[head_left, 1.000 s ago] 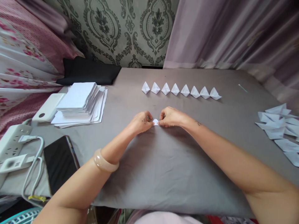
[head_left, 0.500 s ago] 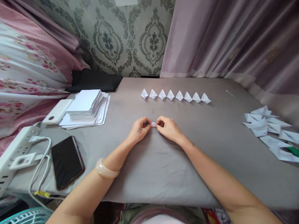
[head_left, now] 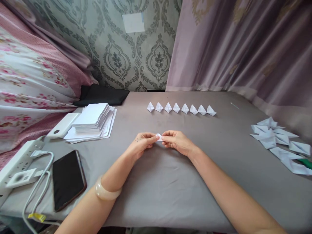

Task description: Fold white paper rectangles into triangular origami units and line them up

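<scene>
Between my two hands is a small folded white paper (head_left: 159, 137), mostly covered by fingers. My left hand (head_left: 144, 143) pinches its left side with the thumb on the near face. On the right side, my right hand (head_left: 177, 142) grips it between thumb and fingers. A row of several small pointed paper pieces (head_left: 176, 108) stands on the table beyond my hands. Far to the right lies a loose heap of folded paper pieces (head_left: 268, 137).
At the left are a stack of white paper (head_left: 90, 115), a white power bank (head_left: 62, 126), a phone (head_left: 69, 180) and a power strip (head_left: 19, 159) with cables. A black cloth (head_left: 103, 95) lies behind the stack. Something green (head_left: 305, 163) shows beside the paper heap.
The view has tilted up, so the table sits lower in the picture. My thumbs have shifted on the folded paper, and more of it shows between my hands.
</scene>
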